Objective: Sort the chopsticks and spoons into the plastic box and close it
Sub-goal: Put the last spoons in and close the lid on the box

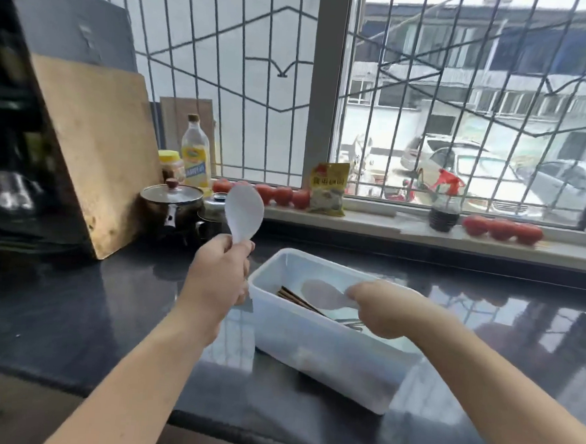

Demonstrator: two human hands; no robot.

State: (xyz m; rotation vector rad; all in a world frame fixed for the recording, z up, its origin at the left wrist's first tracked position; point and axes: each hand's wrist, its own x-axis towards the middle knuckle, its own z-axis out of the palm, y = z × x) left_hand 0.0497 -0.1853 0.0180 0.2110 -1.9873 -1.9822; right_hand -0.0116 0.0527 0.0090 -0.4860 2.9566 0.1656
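Partly hidden chopsticks (pixel 297 298), handle inside hands (pixel 223 269)

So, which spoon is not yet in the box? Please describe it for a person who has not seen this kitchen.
On the dark counter under the barred window stands a clear plastic box. Just left of it, the left hand grips a white rice paddle upright, above the box. Unlike the grey paddle inside, it is white and raised.

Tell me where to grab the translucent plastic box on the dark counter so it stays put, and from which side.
Grip the translucent plastic box by its near short end wall, from above. The rim there is open and bare, while the left hand holding the white plastic rice paddle crowds the far corner and the right hand reaches inside.
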